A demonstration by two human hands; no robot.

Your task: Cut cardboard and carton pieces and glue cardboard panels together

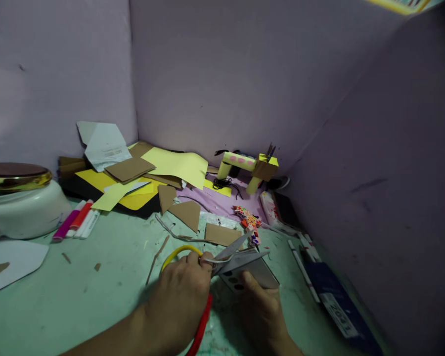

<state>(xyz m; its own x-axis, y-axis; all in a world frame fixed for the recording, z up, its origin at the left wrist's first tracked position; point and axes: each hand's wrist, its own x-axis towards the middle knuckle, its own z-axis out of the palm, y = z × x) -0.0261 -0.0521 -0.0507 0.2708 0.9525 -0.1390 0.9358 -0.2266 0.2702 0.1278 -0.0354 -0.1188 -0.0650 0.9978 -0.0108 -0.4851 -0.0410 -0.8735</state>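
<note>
Scissors (pixel 226 254) gripped by left hand (pixel 180 296), card (pixel 254 272) by right hand (pixel 263 309), over green table (pixel 77 296).

One marking can be read — a white label on the flat dark-blue book (pixel 337 301) lying at about four o'clock on the green tabletop (pixel 96 296) carries upside-down digits that look like "2021". The folded white paper sheet (pixel 104 143) at ten o'clock bears faint print — too small to read.

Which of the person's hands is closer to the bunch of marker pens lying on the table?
Left. The left hand, holding the scissors, sits right of the marker pens; the right hand, holding a grey card, lies farther right still.
</note>
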